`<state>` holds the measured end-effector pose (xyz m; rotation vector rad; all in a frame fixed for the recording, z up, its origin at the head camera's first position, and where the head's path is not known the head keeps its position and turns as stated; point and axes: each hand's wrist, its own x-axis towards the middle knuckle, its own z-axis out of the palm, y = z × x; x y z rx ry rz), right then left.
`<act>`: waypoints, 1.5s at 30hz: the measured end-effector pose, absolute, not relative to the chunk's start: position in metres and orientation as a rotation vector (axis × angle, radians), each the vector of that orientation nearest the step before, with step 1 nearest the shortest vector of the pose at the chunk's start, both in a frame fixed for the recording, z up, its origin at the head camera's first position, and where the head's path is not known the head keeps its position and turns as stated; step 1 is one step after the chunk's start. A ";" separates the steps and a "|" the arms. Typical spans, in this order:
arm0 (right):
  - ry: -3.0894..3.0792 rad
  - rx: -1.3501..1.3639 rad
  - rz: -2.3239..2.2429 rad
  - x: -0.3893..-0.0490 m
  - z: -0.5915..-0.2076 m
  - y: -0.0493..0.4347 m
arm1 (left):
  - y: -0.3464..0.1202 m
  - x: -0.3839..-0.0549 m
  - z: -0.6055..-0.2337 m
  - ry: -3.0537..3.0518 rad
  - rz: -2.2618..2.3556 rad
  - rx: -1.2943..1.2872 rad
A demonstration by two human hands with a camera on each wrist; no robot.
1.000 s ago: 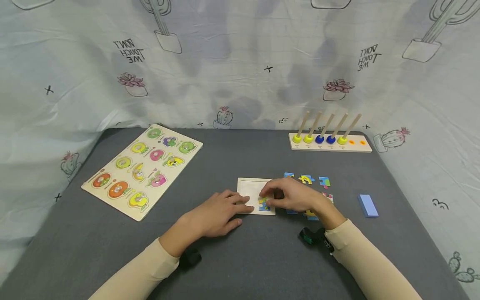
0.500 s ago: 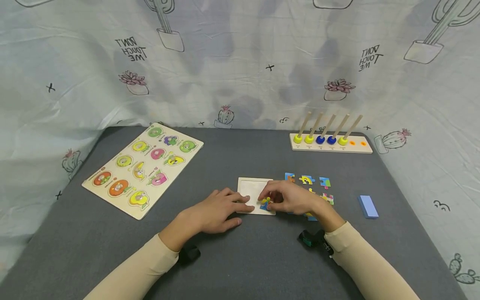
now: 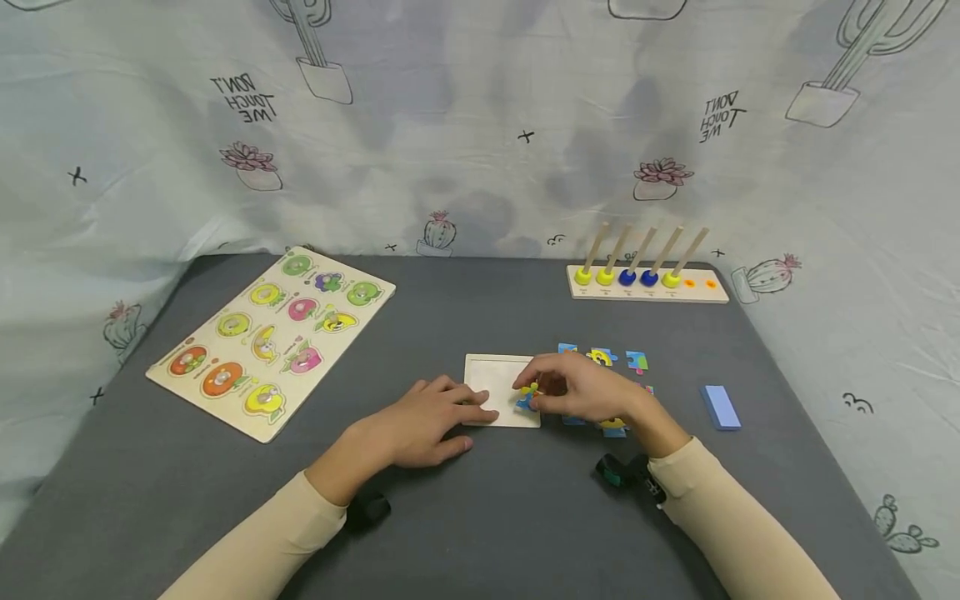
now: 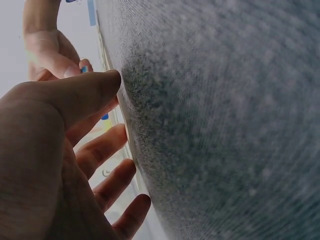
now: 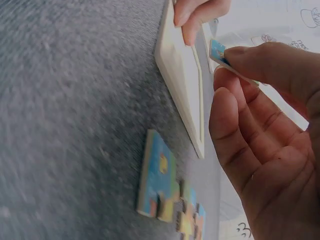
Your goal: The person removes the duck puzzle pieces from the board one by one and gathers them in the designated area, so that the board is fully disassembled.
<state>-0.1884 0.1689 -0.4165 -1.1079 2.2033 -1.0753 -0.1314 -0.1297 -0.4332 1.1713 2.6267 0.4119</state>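
In the head view, a small wooden puzzle frame point(image 3: 498, 372) lies at the middle of the table. My left hand point(image 3: 427, 423) rests on its left side, fingers stretched out and fingertips touching the board. My right hand point(image 3: 588, 387) pinches a blue and yellow jigsaw piece point(image 3: 527, 397) between thumb and fingers over the frame's right part. The right wrist view shows that held piece point(image 5: 218, 51) tilted and raised off the board. Several loose jigsaw pieces point(image 3: 637, 362) lie right of the frame, some partly hidden by my right hand.
A fruit puzzle board point(image 3: 281, 333) lies at the left. At the back right stands a wooden peg board point(image 3: 648, 292) with yellow and blue rings on upright pegs. A light blue block point(image 3: 722, 407) lies near the right edge. Patterned cloth point(image 3: 480, 167) hangs behind.
The piece in my right hand, lower over the frame's right corner a second ago, is now lifted and tilted. My left hand stays on the frame. The head view has shifted slightly.
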 end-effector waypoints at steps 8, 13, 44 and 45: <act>2.210 -1.111 -1.083 -0.187 -0.405 0.178 | -0.130 -0.129 -0.432 2.629 0.415 1.173; 2.238 -1.127 -1.069 -0.186 -0.399 0.189 | -0.130 -0.128 -0.432 2.632 0.404 1.164; 2.368 -0.984 -1.102 -0.153 -0.406 0.287 | -0.126 -0.126 -0.432 2.677 0.337 1.188; 2.361 -0.980 -1.094 -0.152 -0.406 0.288 | -0.127 -0.126 -0.432 2.679 0.334 1.185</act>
